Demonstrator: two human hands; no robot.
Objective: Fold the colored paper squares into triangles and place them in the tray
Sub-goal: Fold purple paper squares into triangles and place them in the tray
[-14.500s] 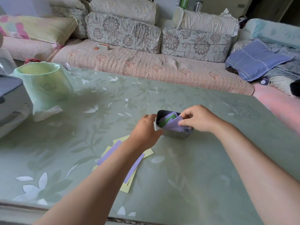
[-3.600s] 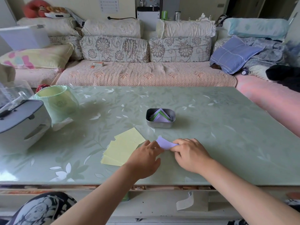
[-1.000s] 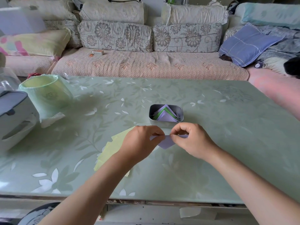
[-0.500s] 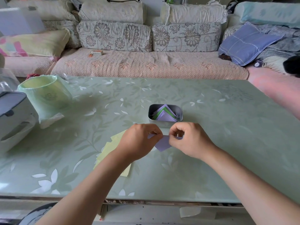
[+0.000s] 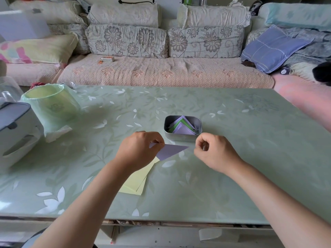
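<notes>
My left hand (image 5: 141, 151) pinches one corner of a purple paper triangle (image 5: 170, 151), which hangs just above the green table. My right hand (image 5: 213, 153) is a short way right of the triangle's tip, fingers curled, holding nothing. Just beyond both hands stands the small metal tray (image 5: 182, 137) with several folded purple and green triangles inside. A stack of yellow paper squares (image 5: 138, 179) lies on the table, partly hidden under my left forearm.
A pale green bin (image 5: 50, 108) stands at the table's left, with a grey and white appliance (image 5: 16, 129) beside it. A sofa with cushions runs along the far side. The table's front edge is close to me.
My right hand has let go of the purple triangle and moved right. Only my left hand holds the paper now, and the triangle shows fully folded.
</notes>
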